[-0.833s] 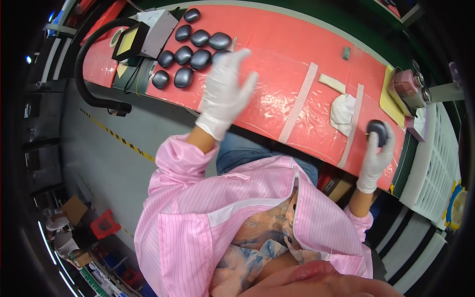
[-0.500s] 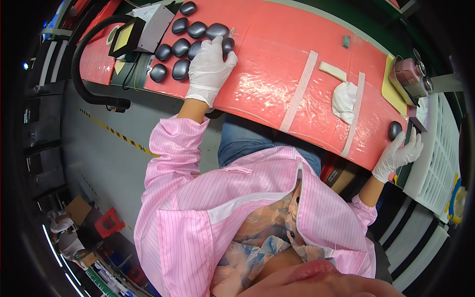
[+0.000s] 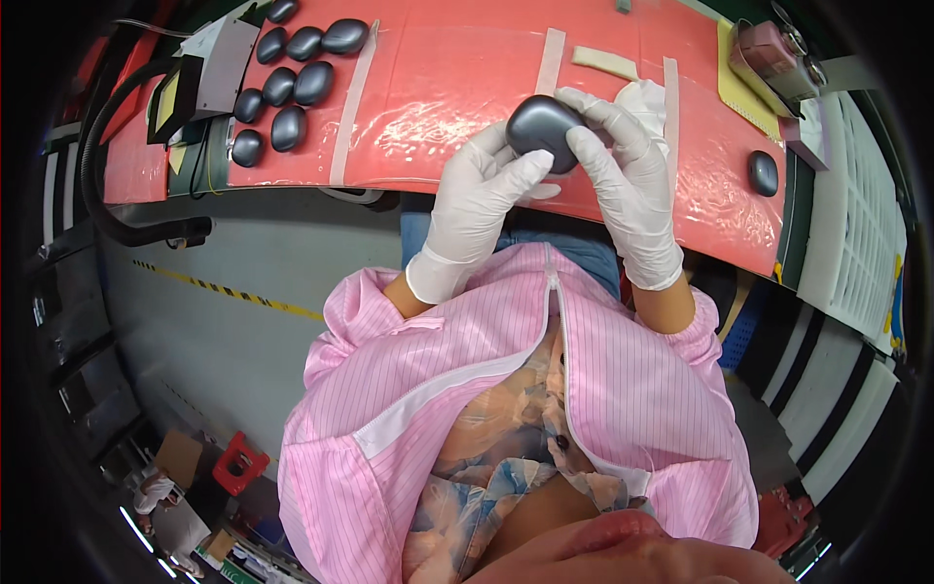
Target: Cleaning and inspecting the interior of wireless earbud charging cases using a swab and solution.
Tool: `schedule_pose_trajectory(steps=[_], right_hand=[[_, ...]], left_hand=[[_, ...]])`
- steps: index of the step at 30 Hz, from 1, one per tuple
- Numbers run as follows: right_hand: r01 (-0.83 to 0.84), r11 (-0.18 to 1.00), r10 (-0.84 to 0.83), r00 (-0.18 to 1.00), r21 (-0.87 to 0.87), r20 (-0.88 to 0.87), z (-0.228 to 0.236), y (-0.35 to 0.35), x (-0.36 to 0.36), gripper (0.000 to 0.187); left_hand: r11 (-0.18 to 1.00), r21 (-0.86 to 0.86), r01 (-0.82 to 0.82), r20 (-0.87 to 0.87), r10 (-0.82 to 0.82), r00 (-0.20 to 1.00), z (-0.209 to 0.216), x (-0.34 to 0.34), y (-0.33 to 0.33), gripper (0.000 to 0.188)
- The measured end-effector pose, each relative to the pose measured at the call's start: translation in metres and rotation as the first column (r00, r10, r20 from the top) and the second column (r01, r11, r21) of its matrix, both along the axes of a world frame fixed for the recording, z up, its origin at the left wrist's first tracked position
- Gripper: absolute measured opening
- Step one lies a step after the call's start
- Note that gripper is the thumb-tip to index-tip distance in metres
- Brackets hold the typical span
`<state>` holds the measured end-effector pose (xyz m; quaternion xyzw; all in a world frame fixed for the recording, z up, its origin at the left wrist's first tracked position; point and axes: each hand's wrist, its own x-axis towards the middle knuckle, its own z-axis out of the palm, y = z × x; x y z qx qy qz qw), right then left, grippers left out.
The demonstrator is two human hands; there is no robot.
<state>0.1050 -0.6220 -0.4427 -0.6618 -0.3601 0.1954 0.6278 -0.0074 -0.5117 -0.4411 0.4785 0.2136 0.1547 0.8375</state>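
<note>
- The gloved left hand (image 3: 472, 200) has its fingers partly curled, thumb against the lower part of a dark rounded case (image 3: 541, 128).
- The gloved right hand (image 3: 630, 185) pinches the case's right side between thumb and bent fingers.
- Both hands hold it above the red mat (image 3: 438, 88).
- Nine similar cases (image 3: 279, 86) lie at the left; a lone case (image 3: 763, 173) lies far right.
- A white cloth (image 3: 646, 105) lies partly behind the right hand.
</note>
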Motion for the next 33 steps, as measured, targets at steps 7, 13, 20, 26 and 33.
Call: schedule_pose_trajectory(steps=[7,13,20,26,33], right_hand=[[0.031,0.998,-0.039,0.985,0.048,0.167,-0.003,-0.003,-0.008,0.031],[0.014,0.991,-0.038,0.982,0.130,0.184,-0.010,-0.007,0.000,0.051],[0.121,0.991,-0.136,0.891,0.062,0.434,-0.012,-0.012,-0.015,0.030],[0.104,0.995,-0.104,0.994,0.010,0.042,-0.011,-0.009,-0.029,0.026],[0.218,0.973,-0.139,0.825,-0.080,0.548,-0.020,-0.010,0.039,0.023]], left_hand=[[0.998,-0.045,0.045,0.043,-0.043,0.998,-0.003,-0.011,-0.006,0.039],[0.998,-0.066,0.020,-0.023,-0.022,1.000,-0.008,-0.013,-0.004,0.029],[0.995,-0.071,0.070,0.043,-0.067,0.997,-0.010,-0.017,-0.014,0.033],[0.892,-0.331,0.307,0.176,-0.262,0.949,-0.022,-0.023,-0.007,0.066],[0.796,-0.269,0.542,0.282,-0.474,0.835,-0.026,-0.070,0.047,0.059]])
